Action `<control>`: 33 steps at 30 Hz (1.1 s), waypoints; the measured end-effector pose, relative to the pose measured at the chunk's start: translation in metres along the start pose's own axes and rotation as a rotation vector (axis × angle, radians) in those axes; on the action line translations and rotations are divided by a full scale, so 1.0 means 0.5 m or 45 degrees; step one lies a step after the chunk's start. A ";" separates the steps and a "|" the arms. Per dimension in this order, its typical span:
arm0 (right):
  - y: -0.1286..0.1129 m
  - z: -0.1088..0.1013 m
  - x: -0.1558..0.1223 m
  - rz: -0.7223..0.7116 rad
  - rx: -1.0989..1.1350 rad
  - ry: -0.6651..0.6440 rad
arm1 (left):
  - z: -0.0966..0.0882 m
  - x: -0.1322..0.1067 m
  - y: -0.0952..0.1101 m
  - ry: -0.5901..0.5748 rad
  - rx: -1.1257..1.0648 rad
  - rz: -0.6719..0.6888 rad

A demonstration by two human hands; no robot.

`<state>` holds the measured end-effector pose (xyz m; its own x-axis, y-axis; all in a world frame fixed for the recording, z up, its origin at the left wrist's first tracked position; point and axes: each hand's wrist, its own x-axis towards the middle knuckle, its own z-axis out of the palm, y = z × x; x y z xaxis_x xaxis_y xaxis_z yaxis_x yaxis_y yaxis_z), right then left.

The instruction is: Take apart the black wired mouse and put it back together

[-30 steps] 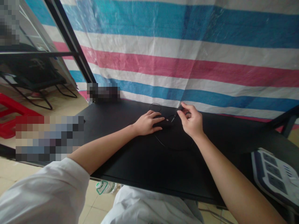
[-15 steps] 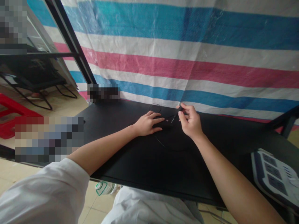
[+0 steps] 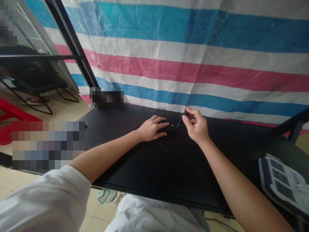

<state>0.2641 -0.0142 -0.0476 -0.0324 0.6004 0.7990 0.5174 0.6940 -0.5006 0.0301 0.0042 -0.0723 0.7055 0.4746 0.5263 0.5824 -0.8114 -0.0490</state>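
Small black plug [image 3: 185,113], pinched between the fingertips of the right hand [image 3: 196,128], long axis slanted toward a black unit [image 3: 169,131]. The unit is covered by the left hand [image 3: 151,128], fingers laid flat, unclenched.

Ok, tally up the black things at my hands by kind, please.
Small black box: 1
Black plug: 1
Thin black cable: 1
Total: 3
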 end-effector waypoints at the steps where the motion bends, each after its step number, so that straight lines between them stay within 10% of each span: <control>1: -0.001 0.000 0.000 0.001 0.020 -0.018 | 0.000 0.000 0.000 0.004 0.001 0.001; 33: 0.007 -0.004 0.006 0.049 0.029 -0.070 | 0.001 -0.001 -0.002 0.002 0.011 0.009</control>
<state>0.2673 -0.0108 -0.0464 -0.0601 0.6477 0.7596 0.4998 0.6782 -0.5387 0.0295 0.0050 -0.0732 0.7090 0.4682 0.5273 0.5807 -0.8119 -0.0598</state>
